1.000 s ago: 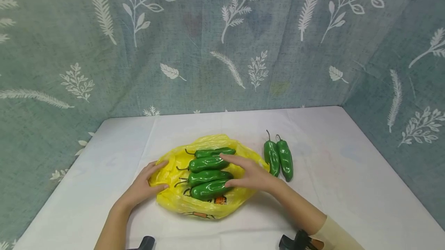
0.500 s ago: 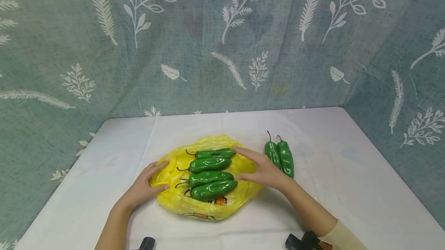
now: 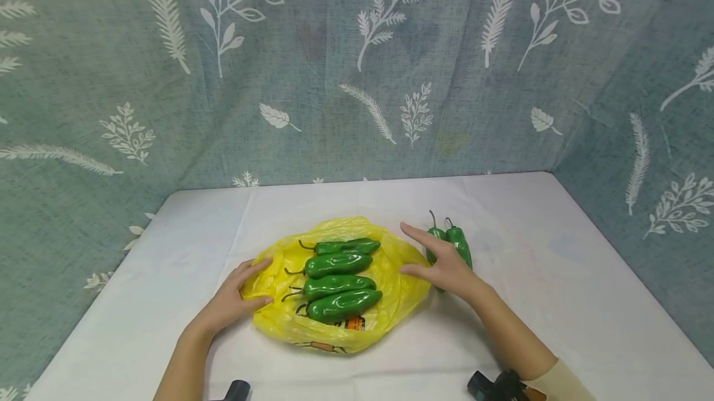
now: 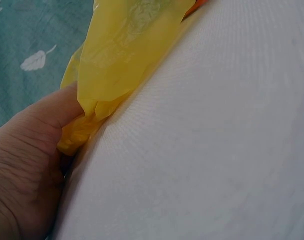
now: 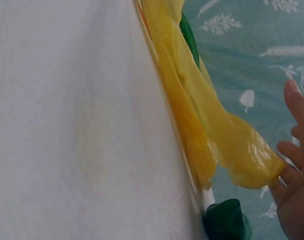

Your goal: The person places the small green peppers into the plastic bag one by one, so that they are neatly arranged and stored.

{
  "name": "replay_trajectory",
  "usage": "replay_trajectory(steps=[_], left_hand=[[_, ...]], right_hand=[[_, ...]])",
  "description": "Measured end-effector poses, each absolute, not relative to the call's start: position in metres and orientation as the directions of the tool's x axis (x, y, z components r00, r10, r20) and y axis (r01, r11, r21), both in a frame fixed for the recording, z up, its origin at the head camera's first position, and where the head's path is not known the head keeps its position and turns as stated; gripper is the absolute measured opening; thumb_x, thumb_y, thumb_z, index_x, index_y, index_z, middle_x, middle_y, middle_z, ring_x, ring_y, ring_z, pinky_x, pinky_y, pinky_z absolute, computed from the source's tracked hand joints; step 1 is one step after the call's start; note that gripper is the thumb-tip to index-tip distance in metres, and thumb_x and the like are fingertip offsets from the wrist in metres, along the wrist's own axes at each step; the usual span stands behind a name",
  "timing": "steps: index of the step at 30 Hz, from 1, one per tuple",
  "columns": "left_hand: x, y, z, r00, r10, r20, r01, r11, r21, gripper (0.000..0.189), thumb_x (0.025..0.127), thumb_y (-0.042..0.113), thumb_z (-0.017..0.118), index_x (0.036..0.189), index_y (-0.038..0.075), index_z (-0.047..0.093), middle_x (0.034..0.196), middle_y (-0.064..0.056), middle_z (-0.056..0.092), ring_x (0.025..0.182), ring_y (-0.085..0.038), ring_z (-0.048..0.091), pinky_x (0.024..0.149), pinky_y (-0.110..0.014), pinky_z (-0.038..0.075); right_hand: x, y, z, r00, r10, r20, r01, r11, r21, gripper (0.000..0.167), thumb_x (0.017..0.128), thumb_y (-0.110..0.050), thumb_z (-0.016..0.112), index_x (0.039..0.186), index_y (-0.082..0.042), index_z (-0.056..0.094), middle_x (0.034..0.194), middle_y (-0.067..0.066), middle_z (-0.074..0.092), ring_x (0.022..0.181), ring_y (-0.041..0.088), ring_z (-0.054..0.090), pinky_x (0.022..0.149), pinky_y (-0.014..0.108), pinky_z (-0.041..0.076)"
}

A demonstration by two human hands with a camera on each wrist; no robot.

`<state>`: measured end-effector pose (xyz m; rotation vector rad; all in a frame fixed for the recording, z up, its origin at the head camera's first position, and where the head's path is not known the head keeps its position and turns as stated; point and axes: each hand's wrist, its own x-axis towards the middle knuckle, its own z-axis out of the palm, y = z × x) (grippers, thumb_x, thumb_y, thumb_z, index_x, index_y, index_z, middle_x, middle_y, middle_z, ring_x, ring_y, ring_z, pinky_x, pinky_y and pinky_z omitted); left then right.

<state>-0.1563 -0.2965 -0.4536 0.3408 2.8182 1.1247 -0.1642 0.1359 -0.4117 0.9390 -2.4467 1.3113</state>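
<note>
A yellow plastic bag (image 3: 401,302) lies spread on the white-covered table, with several green chili peppers (image 3: 338,264) side by side on it, stems pointing left. My left hand (image 3: 237,295) holds the bag's left edge; in the left wrist view, crumpled plastic (image 4: 92,122) sits between thumb and fingers. Over the bag's right edge, my right hand (image 3: 443,268) is spread and holds nothing. The right wrist view shows its fingers right at the raised plastic (image 5: 251,155). Two more green chili peppers (image 3: 458,241) lie right of the bag, partly hidden behind the right hand.
White cloth covers the table (image 3: 546,302). A blue-green curtain (image 3: 312,79) with white leaf prints rises behind the table and along both sides. Dark wrist devices (image 3: 502,385) show at the bottom edge.
My right hand has moved right, off the peppers on the bag, to the bag's right edge, and now covers part of the two separate peppers. The left hand has stayed in place.
</note>
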Motion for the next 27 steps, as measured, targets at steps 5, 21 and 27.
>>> replay_trajectory(steps=[5, 21, 27], left_hand=[[-0.155, -0.296, -0.454, -0.97, 0.243, 0.01, 0.183, 0.7, 0.69, 0.075, 0.079, 0.038, 0.075, 0.144, 0.02, 0.041, 0.148, -0.019, 0.028, 0.136, -0.047, 0.022, 0.101, -0.073, 0.018], [-0.155, -0.294, -0.452, -0.969, 0.245, 0.016, 0.186, 0.692, 0.697, 0.075, 0.079, 0.036, 0.074, 0.144, 0.021, 0.041, 0.149, -0.019, 0.028, 0.136, -0.047, 0.022, 0.102, -0.072, 0.019], [-0.154, -0.295, -0.452, -0.97, 0.242, 0.004, 0.177, 0.698, 0.693, 0.075, 0.079, 0.038, 0.074, 0.144, 0.02, 0.04, 0.149, -0.02, 0.026, 0.137, -0.047, 0.021, 0.102, -0.072, 0.017]], right_hand=[[-0.167, 0.145, -0.412, -0.811, -0.403, 0.424, -0.576, 0.421, -0.701, 0.075, 0.076, -0.02, 0.078, 0.142, -0.009, 0.043, 0.145, 0.01, 0.044, 0.134, 0.029, 0.04, 0.107, 0.048, 0.035], [-0.174, 0.168, -0.423, -0.884, -0.271, 0.381, -0.467, 0.477, -0.744, 0.073, 0.08, -0.02, 0.076, 0.143, -0.009, 0.041, 0.147, 0.01, 0.041, 0.136, 0.034, 0.034, 0.106, 0.06, 0.03], [-0.178, 0.174, -0.426, -0.904, -0.239, 0.353, -0.426, 0.476, -0.769, 0.071, 0.081, -0.02, 0.075, 0.143, -0.011, 0.042, 0.146, 0.012, 0.042, 0.137, 0.035, 0.034, 0.108, 0.059, 0.028]])
